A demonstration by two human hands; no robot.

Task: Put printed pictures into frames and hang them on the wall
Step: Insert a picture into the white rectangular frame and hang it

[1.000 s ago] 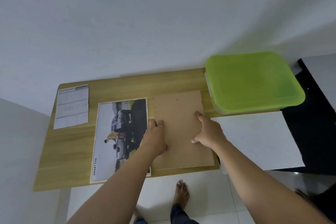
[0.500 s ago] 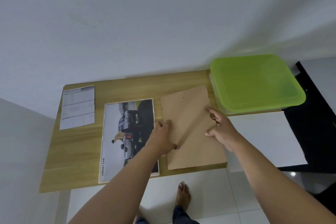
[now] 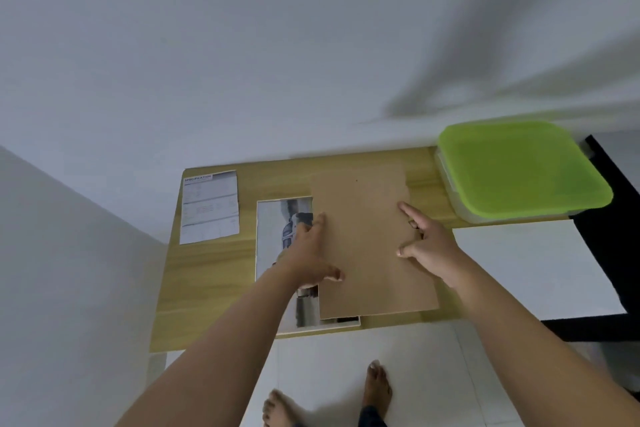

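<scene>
Left hand (image 3: 308, 253), right hand (image 3: 431, 243) flat, fingers straight, on board (image 3: 367, 246); board overlaps picture (image 3: 273, 236) at desk (image 3: 207, 282) front edge.

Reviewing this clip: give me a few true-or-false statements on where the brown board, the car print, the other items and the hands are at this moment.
1. The brown board overlaps part of the car picture. True.
2. The green-lidded container sits at the left end of the table. False: it is at the right end, against the wall.
3. The left hand is at the board's left edge and the right hand at its right edge. True.
4. The specification sheet lies under the brown board. False: it lies uncovered at the far left of the table, apart from the board.
5. A white sheet lies to the right of the brown board. True.
</scene>
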